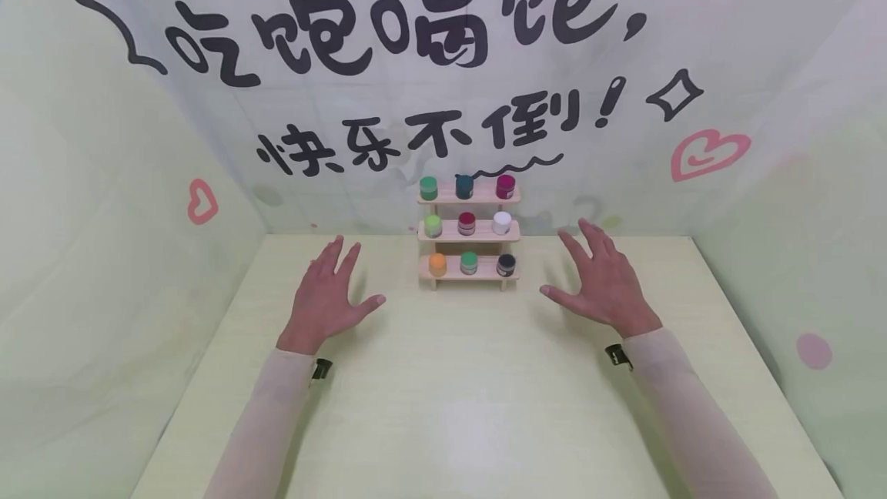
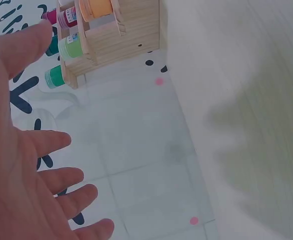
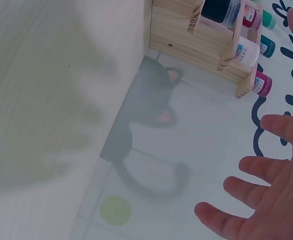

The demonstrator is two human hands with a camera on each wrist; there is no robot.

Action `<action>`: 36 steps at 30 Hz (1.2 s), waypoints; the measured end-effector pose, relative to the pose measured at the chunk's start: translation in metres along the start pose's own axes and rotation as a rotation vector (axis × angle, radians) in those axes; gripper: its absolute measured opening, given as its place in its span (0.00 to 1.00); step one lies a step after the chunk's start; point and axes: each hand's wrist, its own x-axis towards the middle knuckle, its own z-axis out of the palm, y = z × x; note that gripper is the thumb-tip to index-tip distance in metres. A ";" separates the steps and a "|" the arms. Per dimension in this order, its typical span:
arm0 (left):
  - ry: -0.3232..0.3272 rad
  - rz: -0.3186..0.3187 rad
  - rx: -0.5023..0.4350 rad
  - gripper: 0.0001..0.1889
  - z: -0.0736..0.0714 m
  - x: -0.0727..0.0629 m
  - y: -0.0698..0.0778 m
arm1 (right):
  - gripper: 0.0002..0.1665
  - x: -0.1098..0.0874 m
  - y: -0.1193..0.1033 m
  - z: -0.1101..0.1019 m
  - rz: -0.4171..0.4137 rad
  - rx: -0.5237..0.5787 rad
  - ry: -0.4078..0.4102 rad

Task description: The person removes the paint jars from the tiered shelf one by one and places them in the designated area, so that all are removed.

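A three-tier wooden rack stands at the back of the table, with small paint jars on each tier. The top tier holds a green jar, a dark teal jar and a magenta jar. On the middle one are a light green jar, a dark red jar and a white jar. Below are an orange jar, a green jar and a black jar. My left hand hovers left of the rack, fingers spread, holding nothing. Opposite it, my right hand is likewise spread and bare.
The pale wooden table stretches in front of the rack. A white printed curtain with black lettering hangs right behind it. More curtain panels enclose the left side and right side.
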 end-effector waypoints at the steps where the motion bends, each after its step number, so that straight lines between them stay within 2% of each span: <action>1: 0.019 0.005 -0.011 0.56 0.000 0.000 0.000 | 0.62 0.000 0.000 0.000 -0.002 0.011 0.011; 10: 0.094 -0.007 -0.093 0.47 0.001 0.008 0.002 | 0.54 0.004 -0.008 0.005 -0.008 0.148 0.075; 18: 0.184 -0.017 -0.206 0.39 0.003 0.015 0.001 | 0.46 0.005 -0.019 0.014 0.020 0.272 0.053; 25: 0.233 0.007 -0.300 0.36 0.007 0.025 0.001 | 0.43 0.004 -0.025 0.020 0.026 0.359 0.037; 36: 0.290 0.023 -0.438 0.31 0.002 0.043 0.005 | 0.37 0.008 -0.030 0.033 0.007 0.536 0.036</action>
